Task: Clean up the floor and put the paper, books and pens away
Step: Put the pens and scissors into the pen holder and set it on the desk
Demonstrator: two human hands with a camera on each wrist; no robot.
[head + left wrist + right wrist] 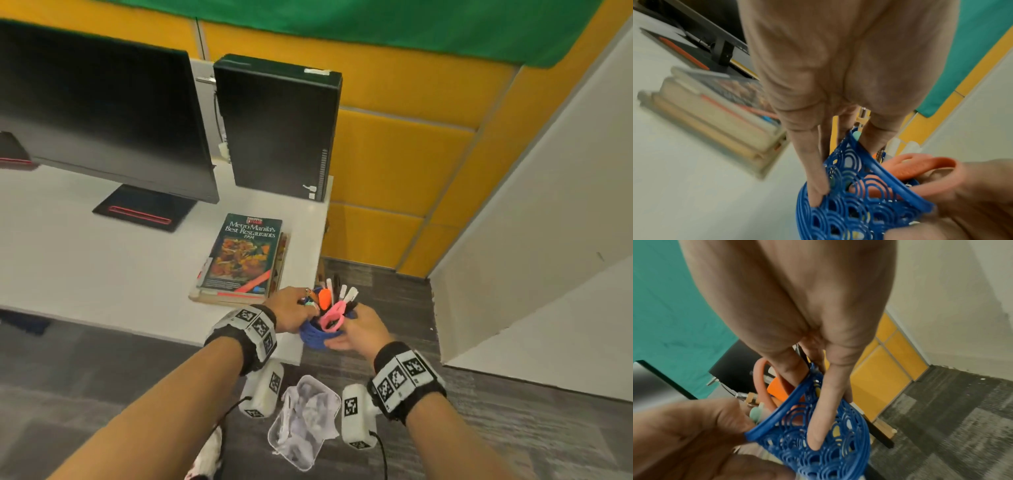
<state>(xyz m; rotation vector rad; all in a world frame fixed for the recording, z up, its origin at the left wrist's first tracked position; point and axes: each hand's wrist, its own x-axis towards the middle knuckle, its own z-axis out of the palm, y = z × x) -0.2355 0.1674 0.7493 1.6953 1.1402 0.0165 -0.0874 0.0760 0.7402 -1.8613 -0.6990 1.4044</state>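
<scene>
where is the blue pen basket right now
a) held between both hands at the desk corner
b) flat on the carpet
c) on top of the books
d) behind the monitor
a: the left hand and right hand grip the blue basket from either side at the corner of the desk.

Blue lattice pen holder [317, 337], pink scissors [333, 317], orange marker [324, 297].
</scene>
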